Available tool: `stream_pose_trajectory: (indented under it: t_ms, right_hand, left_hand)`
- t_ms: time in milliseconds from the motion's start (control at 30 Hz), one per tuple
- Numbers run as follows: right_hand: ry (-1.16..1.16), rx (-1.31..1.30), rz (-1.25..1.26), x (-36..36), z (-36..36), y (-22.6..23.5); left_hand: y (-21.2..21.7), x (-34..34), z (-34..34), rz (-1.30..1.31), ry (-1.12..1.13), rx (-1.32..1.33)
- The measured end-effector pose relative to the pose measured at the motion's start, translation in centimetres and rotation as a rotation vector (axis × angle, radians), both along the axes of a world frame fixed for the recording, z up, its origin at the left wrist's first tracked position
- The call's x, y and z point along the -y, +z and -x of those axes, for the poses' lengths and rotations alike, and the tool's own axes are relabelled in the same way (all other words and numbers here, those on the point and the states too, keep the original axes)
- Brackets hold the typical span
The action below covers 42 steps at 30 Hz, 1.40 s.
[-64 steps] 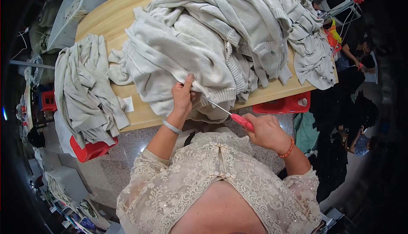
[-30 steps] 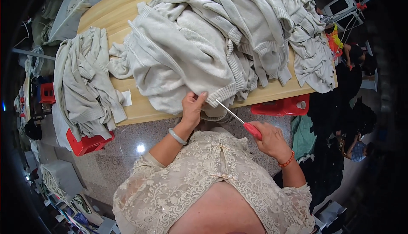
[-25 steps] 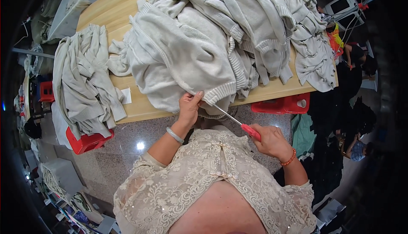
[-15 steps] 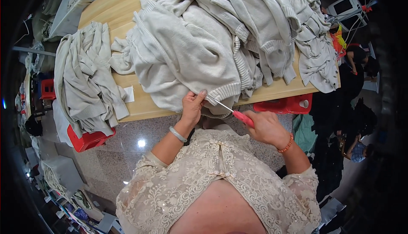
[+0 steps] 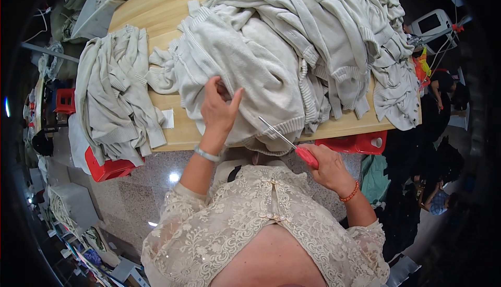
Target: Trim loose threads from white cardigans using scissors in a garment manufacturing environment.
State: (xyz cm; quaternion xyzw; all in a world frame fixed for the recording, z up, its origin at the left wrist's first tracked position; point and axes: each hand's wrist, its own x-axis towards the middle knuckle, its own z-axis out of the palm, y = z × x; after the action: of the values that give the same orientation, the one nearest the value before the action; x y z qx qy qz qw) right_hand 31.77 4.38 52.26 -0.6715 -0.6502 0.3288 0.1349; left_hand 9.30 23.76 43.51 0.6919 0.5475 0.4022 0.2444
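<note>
A light grey knitted sweater (image 5: pixel 245 73) lies bunched at the table's near edge, its ribbed hem hanging over. My left hand (image 5: pixel 219 109) is over the sweater's left part, thumb and fingers apart and curved, with nothing visibly held; whether the fingertips touch the knit I cannot tell. In my right hand (image 5: pixel 331 169) is a red-handled tool (image 5: pixel 307 156) with a slim, pointed metal end. That metal end points up and left across the sweater near its hem. Scissors or a hook, I cannot make out which.
More grey sweaters (image 5: pixel 334 31) are heaped behind and to the right on the wooden table (image 5: pixel 156 0). Another grey pile (image 5: pixel 115 88) hangs off the left edge. Red stools (image 5: pixel 107 168) stand below. A white tag (image 5: pixel 167 119) lies on the tabletop. People sit at the far right.
My left hand has let go of the sweater's hem and moved up and left over the knit, its fingers spreading. The red-handled tool has drawn slightly down, its metal end now more exposed.
</note>
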Motion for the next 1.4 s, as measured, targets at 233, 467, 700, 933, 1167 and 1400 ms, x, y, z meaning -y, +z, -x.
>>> stream_pose_trajectory:
  t_ms: [233,467,700,933,1167,1400]
  right_hand:
    - [0.022,-0.005,-0.114,-2.7,1.1,0.1]
    - [0.132,0.074,0.088,-8.0,3.6,0.8]
    - [0.157,0.099,-0.055,-14.4,6.8,1.2]
    - [0.182,0.157,0.133,-12.9,6.8,2.7]
    - [0.136,0.079,0.049,-15.0,9.0,4.5]
    - [0.132,0.088,0.084,-17.2,11.0,4.1]
  left_hand:
    - [-3.2,-1.9,3.0,0.496,-0.067,0.816]
    - [-4.7,-1.6,4.3,0.716,-0.112,1.227]
    - [-3.0,-2.5,5.6,0.816,-0.147,1.227]
    - [-2.5,-6.7,8.3,0.696,0.039,1.336]
    - [-3.5,-7.6,11.6,0.783,-0.068,1.092]
    - [-5.1,-17.7,17.1,1.073,-0.160,1.681]
